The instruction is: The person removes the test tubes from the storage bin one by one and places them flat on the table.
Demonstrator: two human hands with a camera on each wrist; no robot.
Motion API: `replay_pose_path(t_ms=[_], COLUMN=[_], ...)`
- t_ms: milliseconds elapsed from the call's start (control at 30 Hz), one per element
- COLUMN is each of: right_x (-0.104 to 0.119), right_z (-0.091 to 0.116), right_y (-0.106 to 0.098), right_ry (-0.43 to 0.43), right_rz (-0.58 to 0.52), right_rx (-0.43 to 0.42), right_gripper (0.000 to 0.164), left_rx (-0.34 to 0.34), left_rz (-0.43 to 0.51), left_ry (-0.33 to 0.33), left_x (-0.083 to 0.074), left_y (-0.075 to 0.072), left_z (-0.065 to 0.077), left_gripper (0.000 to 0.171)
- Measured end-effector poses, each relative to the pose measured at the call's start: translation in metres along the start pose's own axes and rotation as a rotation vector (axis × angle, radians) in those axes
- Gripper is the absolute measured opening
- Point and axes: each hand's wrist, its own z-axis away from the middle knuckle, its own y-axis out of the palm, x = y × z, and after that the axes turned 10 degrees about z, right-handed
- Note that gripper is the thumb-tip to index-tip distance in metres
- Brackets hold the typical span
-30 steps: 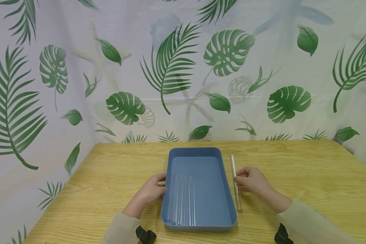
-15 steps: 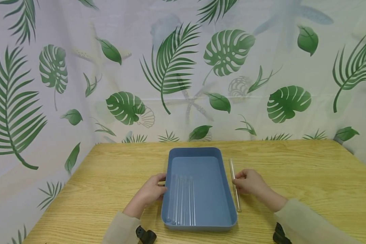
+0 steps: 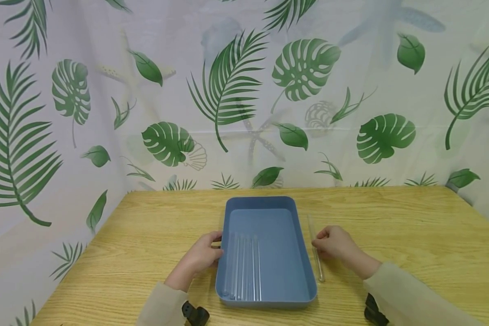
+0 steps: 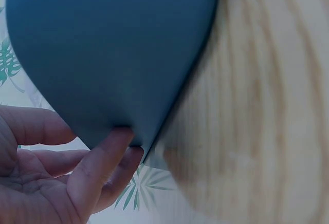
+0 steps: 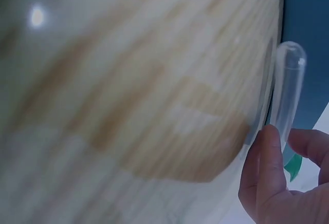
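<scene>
A blue rectangular tray lies on the table in the head view. Several clear test tubes lie lengthwise side by side in its near left part. My left hand touches the tray's left side; in the left wrist view its fingertips rest on the outer wall. Just beyond the tray's right side, my right hand pinches another clear test tube around its middle, nearly parallel to that side. Its rounded end shows in the right wrist view, above the thumb and fingers.
A wood-grain table extends on both sides of the tray. Behind and to the left hangs a white cloth printed with green leaves. Dark straps sit on both wrists.
My right hand has shifted slightly left and down with the test tube, whose far end sits a little lower. The left hand and the tray stay in place.
</scene>
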Motion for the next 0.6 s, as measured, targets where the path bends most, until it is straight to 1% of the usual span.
replay_pose_path(t_ms=[67,367,533,600], right_x=[-0.0003,-0.0003,0.0002,0.0004], right_z=[-0.0008,-0.0058,-0.0049,-0.0044], right_y=[0.0003,0.0039,0.0036,0.0031], right_ry=[-0.001,0.014,-0.005,-0.016], right_rz=[0.02,0.031,0.053,0.082], right_rx=[0.002,-0.001,0.006,0.003], right_gripper=[0.022,0.022,0.023,0.025], left_rx=[-0.001,0.004,0.0,-0.001], left_rz=[-0.003,-0.002,-0.008,-0.01], left_ry=[0.0,0.009,0.006,0.005], left_x=[-0.0002,0.0004,0.0002,0.0001], left_y=[0.0,-0.0002,0.0003,0.0004], left_z=[-0.0001,-0.0017,-0.0014,-0.001], left_gripper=[0.048,0.048,0.048,0.048])
